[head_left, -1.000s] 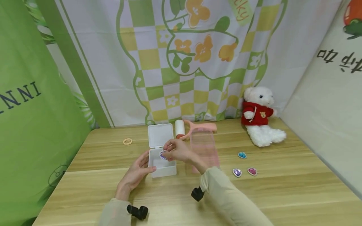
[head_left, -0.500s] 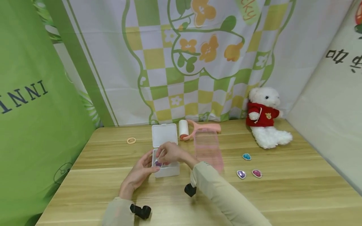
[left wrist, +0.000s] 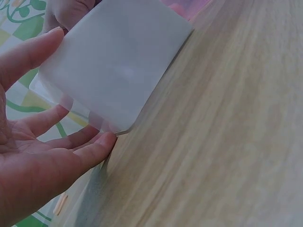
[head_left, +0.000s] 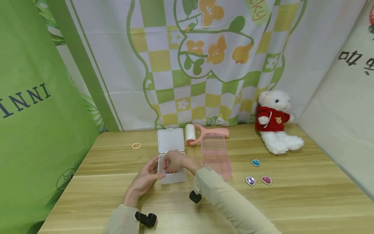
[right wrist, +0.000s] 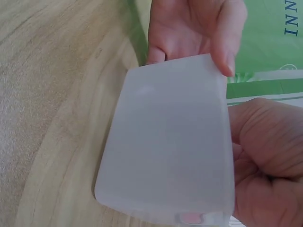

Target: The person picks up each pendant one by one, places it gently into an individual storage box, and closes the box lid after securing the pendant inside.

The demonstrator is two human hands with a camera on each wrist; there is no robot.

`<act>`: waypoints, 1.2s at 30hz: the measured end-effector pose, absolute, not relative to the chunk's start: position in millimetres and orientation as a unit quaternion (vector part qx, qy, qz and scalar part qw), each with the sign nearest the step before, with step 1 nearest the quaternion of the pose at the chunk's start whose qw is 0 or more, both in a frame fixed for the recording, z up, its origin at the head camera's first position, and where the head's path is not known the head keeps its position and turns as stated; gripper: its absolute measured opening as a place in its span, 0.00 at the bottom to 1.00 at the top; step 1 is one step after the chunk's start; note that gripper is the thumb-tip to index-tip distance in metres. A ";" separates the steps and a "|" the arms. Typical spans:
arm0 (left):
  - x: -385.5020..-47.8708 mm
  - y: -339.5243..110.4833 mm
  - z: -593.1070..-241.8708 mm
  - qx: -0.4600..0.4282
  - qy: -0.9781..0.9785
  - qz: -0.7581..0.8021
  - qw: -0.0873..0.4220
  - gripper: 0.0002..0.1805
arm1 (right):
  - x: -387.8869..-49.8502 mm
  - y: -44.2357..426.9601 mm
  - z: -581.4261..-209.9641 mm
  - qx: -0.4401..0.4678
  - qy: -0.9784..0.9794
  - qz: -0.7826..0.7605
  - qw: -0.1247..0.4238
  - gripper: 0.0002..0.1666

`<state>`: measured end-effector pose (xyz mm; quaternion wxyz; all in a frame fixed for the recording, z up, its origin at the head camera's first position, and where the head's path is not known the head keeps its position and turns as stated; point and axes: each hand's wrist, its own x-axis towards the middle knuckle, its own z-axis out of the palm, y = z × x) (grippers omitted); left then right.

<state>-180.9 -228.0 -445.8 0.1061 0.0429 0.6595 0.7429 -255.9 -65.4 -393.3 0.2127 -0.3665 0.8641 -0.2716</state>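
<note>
A white plastic box [head_left: 174, 178] stands on the table with its hinged lid [head_left: 170, 140] tipped back. My left hand [head_left: 145, 179] holds it at the left side, thumb on the front rim and fingers behind, as the left wrist view shows too. Inside the box, my right hand [head_left: 175, 161] has its fingers curled down, pinching a purple heart-shaped gem that the fingers almost wholly hide. In the right wrist view the box wall [right wrist: 170, 137] blocks the fingertips of the right hand [right wrist: 267, 161]. Something pinkish shows faintly through the wall's lower edge.
Right of the box lie a pink translucent case [head_left: 216, 157] and a lint roller [head_left: 207, 131]. Farther right are blue [head_left: 255, 162], purple [head_left: 250, 181] and pink [head_left: 267, 180] heart gems. A white teddy bear [head_left: 274, 125] sits at the back; a beige ring [head_left: 136, 146] lies left.
My right hand has carried the purple gem to the left and down into the box, and its fingers now reach deeper. My left hand keeps its hold; the view has shifted slightly.
</note>
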 end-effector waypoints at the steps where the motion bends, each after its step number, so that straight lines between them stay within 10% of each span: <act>1: -181.0 -227.9 -445.8 0.042 0.660 0.743 0.106 0.47 | -256.2 -66.6 -393.7 -0.371 0.870 -0.254 0.203 0.07; 36: -180.7 -227.5 -444.6 0.047 0.658 0.744 0.106 0.47 | -258.6 -62.4 -384.3 -0.396 0.868 -0.269 0.130 0.06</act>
